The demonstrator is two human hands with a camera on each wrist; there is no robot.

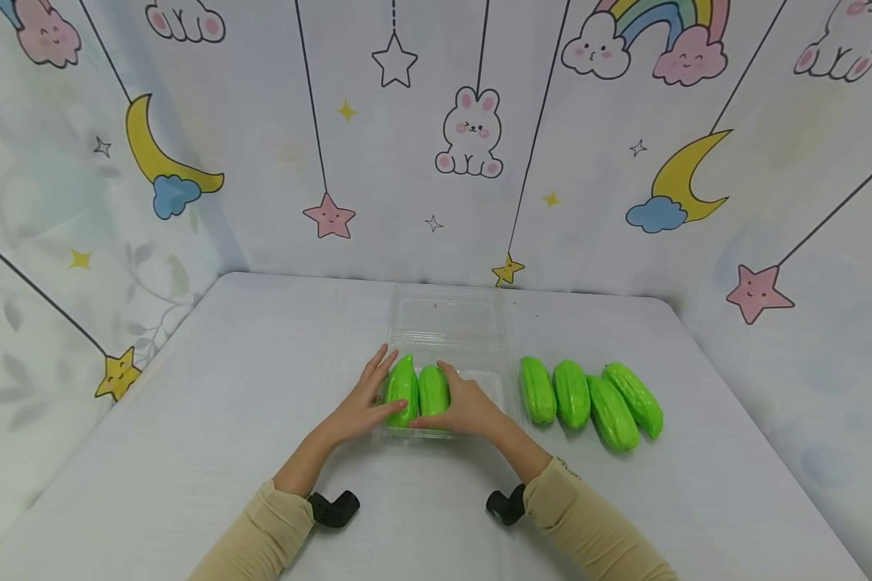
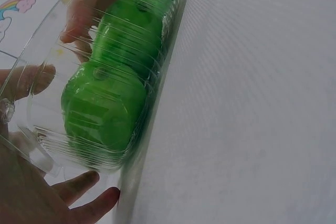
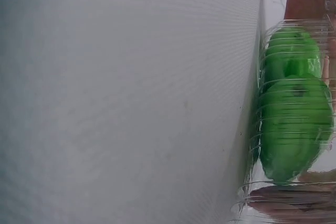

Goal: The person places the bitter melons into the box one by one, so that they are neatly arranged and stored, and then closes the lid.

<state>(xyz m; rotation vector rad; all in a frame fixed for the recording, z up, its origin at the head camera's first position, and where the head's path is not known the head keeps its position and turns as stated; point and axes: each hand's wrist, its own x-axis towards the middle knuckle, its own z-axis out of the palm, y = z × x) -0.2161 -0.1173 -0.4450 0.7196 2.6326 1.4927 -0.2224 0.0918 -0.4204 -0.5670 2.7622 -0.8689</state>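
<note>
An open clear plastic clamshell box [image 1: 494, 403] lies on the table, its lid [image 1: 446, 319] folded back. Inside, side by side, are two glossy bright green cucumber-shaped vegetables, the left one [image 1: 401, 395] and the right one [image 1: 433, 391]. My right hand [image 1: 472, 406] holds the right vegetable lengthwise, thumb at the near end and fingers at the far end. At the box's left side my left hand [image 1: 366, 403] has its fingers spread, its thumb reaching over the left vegetable. Through the ribbed wall, the left wrist view shows the vegetables [image 2: 105, 108]; contact by the left thumb is unclear.
To the right of the box lies a row of several more green vegetables [image 1: 571, 394], some touching. The table has a white cover [image 1: 262, 363]. Behind it hangs a printed cloth [image 1: 407, 161] with stars, moons and rabbits.
</note>
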